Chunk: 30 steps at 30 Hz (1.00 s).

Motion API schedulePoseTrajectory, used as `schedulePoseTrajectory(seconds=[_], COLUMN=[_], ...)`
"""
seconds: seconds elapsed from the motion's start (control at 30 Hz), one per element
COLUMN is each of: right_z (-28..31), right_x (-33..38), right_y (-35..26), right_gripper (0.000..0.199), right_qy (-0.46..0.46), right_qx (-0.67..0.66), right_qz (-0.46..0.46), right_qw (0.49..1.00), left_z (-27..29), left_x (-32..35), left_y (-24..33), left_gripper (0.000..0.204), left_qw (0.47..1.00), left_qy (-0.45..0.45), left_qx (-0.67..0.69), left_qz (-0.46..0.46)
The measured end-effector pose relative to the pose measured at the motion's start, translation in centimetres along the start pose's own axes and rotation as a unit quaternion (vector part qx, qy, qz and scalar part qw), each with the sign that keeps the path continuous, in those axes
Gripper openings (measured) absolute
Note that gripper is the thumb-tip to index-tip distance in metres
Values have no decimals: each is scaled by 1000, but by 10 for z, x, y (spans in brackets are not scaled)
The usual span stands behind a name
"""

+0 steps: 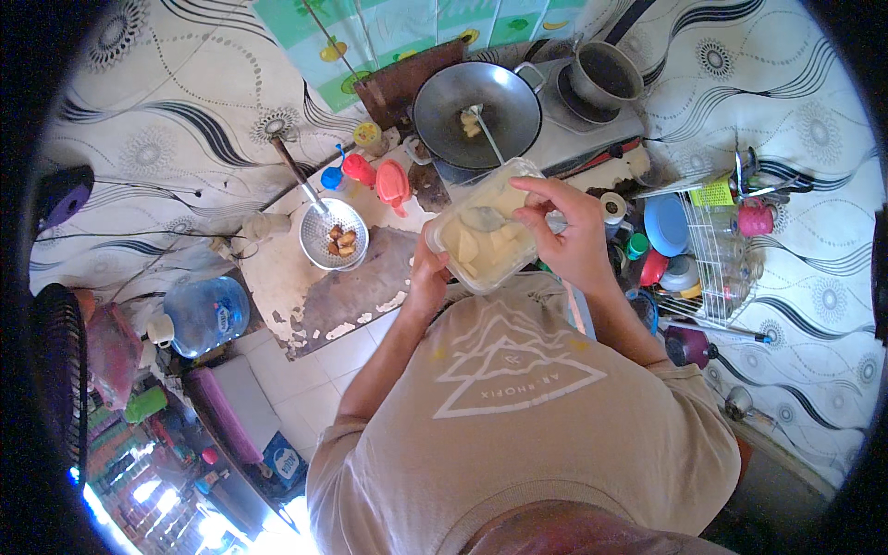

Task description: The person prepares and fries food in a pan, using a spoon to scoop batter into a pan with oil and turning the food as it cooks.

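Note:
My left hand (429,275) grips the near left side of a clear plastic container (500,279). In it lie pale yellow pieces (468,250) in a light liquid. My right hand (571,229) pinches a metal spoon (482,218), whose bowl dips among the pieces. Just beyond the container, a dark wok (439,102) sits on the stove with a few pale pieces (471,123) inside. A light-coloured utensil (488,136) leans in the wok, its near end hidden behind the container. To the left, a perforated skimmer (319,253) holds several browned pieces (344,240).
A saucepan (606,76) stands on the stove's right side. Red (358,168) and blue (333,178) lidded containers and a red-pink one (393,183) stand left of the wok. A wire dish rack (714,250) holds dishes on the right. A large water bottle (205,317) is at the left.

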State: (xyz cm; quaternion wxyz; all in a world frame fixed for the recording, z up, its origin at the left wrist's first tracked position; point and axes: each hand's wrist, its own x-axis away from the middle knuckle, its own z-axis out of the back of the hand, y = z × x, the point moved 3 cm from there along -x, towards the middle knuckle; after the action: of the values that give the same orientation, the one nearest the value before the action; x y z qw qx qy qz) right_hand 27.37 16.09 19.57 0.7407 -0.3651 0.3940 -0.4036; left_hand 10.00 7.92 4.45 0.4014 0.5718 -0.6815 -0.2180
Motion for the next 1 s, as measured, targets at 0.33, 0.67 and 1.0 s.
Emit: schedulePoseTrajectory(seconds=[0.33,0.67,1.0], right_z=[21,42,45], right_x=[-5,-11,-2], right_y=[26,33,47], right_gripper=[21,20,18], right_qy=[-55,-45,-33], right_qx=[44,-9,10], right_qz=[104,113,148], right_qw=[992,993,988], left_z=[-38,-57,-55], left_x=[-13,-22,-32], left_y=[-10,-17,-30], left_gripper=[77,74,76], left_qw=[998,995,994], left_qy=[56,73,73], left_qx=[12,13,-11], left_qz=[-37,-66,-78])
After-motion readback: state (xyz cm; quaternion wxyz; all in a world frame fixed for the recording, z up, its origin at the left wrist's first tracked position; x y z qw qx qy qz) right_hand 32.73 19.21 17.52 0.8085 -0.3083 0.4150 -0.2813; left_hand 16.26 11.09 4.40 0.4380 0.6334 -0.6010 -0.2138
